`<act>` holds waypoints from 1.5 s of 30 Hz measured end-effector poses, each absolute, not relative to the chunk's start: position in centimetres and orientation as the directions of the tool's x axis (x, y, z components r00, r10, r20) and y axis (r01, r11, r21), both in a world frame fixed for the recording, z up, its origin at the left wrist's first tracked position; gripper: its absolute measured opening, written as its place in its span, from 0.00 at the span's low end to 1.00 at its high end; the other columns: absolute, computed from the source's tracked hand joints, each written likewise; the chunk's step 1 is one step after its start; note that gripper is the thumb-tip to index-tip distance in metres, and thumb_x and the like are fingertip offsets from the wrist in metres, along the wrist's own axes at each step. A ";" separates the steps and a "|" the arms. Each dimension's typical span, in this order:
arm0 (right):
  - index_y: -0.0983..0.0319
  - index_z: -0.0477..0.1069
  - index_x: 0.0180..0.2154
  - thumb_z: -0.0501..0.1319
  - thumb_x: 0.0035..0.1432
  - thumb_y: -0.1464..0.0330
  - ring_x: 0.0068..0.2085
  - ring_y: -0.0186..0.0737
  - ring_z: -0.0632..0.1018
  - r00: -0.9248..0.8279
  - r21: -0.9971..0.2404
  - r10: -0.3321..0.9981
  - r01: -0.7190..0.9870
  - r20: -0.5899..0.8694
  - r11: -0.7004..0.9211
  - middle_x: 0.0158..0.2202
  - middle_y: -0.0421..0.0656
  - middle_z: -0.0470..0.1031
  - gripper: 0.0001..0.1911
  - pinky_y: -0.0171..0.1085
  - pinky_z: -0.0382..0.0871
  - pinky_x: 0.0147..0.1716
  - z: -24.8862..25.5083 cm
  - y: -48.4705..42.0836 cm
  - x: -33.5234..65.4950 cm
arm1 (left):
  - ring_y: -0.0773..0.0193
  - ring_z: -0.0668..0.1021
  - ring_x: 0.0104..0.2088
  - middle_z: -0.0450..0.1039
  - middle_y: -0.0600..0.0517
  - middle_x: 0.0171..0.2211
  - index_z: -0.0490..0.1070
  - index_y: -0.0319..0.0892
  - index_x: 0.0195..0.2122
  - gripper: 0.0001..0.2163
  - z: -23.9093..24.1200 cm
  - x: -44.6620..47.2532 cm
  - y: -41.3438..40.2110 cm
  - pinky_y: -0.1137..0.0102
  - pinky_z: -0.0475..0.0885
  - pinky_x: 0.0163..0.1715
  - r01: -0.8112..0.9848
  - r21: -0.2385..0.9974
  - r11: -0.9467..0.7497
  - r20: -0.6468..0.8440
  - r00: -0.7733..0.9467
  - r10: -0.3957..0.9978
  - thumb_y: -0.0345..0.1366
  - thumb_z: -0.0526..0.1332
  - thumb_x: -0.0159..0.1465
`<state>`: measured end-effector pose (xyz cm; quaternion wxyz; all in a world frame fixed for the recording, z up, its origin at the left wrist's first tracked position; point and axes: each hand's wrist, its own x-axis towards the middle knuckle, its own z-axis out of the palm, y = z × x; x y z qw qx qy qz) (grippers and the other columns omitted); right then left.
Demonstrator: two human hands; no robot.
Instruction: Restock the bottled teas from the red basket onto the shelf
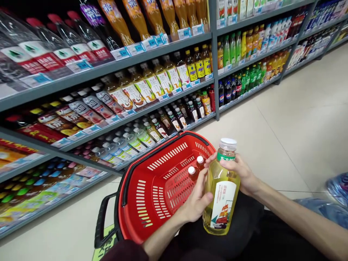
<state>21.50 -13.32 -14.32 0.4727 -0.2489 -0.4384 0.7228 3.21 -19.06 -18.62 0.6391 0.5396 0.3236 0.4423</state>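
Observation:
Between my two hands is a large bottle of yellow tea drink (pixel 223 188), tilted slightly, with a white cap, a green neck band and a white label facing me. My left hand (pixel 197 197) grips the bottle's left side, thumb toward the front. Around its neck and upper right side, my right hand (pixel 241 172) is closed, the thumb lying just under the green band. Left of the bottle stands a red shopping basket (pixel 138 232) with a black rim and handle. Inside it, near its right end, are two bottles with white caps (pixel 191 171), partly hidden by my left hand.
Shelves (pixel 163 50) of bottled drinks run along the left and back, with price tags on their edges. Beige tiled floor (pixel 288 145) stretches to the right. Large clear blue water bottles (pixel 320 214) sit at the right edge. A green printed sign (pixel 104 246) lies beside the basket.

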 end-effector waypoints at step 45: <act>0.63 0.79 0.46 0.72 0.54 0.47 0.53 0.62 0.80 -0.801 -0.968 0.571 -0.248 0.182 -0.039 0.45 0.51 0.82 0.28 0.57 0.73 0.57 -14.9 -9.5 25.8 | 0.66 0.63 0.18 0.67 0.52 0.17 0.68 0.44 0.19 0.14 -5.0 9.2 -8.1 0.65 0.54 0.22 0.474 0.177 -0.862 0.368 0.781 0.505 0.38 0.58 0.63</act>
